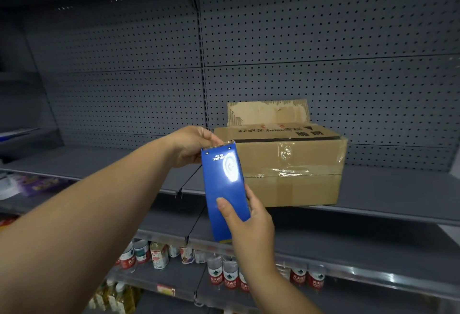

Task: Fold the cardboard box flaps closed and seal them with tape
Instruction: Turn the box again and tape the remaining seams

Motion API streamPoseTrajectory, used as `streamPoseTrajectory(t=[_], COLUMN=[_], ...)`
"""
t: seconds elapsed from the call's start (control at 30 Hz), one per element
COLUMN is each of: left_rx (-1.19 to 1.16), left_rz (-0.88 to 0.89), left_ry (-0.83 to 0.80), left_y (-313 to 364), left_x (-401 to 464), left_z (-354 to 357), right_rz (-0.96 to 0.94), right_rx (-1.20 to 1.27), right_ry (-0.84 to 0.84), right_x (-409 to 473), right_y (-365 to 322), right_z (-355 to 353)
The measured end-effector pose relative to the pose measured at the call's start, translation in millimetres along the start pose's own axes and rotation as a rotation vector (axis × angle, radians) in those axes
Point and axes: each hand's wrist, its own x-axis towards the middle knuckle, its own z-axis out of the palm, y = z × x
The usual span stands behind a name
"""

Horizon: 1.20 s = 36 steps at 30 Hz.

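While the cardboard box (286,162) sits on a grey shelf (373,201) against a pegboard back wall (323,40), one rear flap (268,112) stands upright and the other top flaps lie folded down. Old clear tape glints across the box's front face. In front of the box, to its left, both hands hold a blue tape dispenser (225,189) in the air. The left hand (191,145) pinches its far toothed end; the right hand (245,219) wraps its near end, thumb flat on the blue face. The step in hand appears to be readying the tape — no free tape end is visible. Next, the rear flap likely needs folding down, then the dispenser set on the seam. Lower shelves hold water bottles (230,275).
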Motion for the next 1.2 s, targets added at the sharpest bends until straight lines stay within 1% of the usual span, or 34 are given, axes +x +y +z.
streamPoseTrajectory(t=[0.33, 0.4, 0.53, 0.67, 0.77, 0.93, 1.2], left_rx=[0.035, 0.068, 0.142, 0.261, 0.375, 0.424, 0.529], left_rz=[0.183, 0.213, 0.248, 0.290, 0.295, 0.278, 0.262], left_ry=[0.098, 0.103, 0.166, 0.196, 0.229, 0.246, 0.321], left_y=[-1.2, -0.4, -1.4, -3.6, -5.9, -11.8, -15.3], left_x=[33.3, 38.8, 48.8, 60.7, 66.9, 79.2, 86.7], left_z=[-14.1, -16.0, -9.4, -2.3, 2.1, 7.7, 15.5], right_rz=[0.005, 0.012, 0.003, 0.010, 0.017, 0.017, 0.023], right_rx=[0.000, 0.001, -0.039, -0.044, -0.026, -0.055, -0.066], right_ry=[0.132, 0.140, 0.163, 0.190, 0.194, 0.204, 0.200], right_x=[17.3, 17.9, 23.0, 27.5, 30.0, 34.4, 37.0], right_y=[14.4, 17.1, 19.6, 20.8, 21.1, 25.2, 25.8], right_z=[24.3, 24.2, 23.0, 22.2, 22.0, 22.0, 19.7])
